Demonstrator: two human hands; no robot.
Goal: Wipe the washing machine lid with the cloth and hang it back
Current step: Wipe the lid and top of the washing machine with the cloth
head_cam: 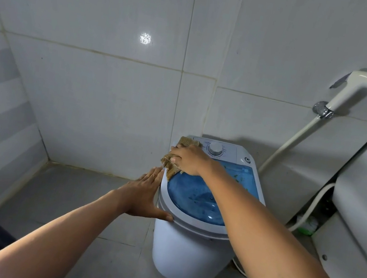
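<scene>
Our right hand [188,160] presses down on the tan woven cloth [175,161], fingers curled over it at the far-left rim of the translucent blue lid [201,199]. Cloth pokes out beyond the knuckles toward the timer dial [215,148] and below the thumb. Our left hand [145,194] lies open and flat against the white tub's [185,251] side, thumb on the rim, bracing it. We judge the cloth soft, light and limp, so it is best bunched under the palm; the small machine looks light enough to shift.
</scene>
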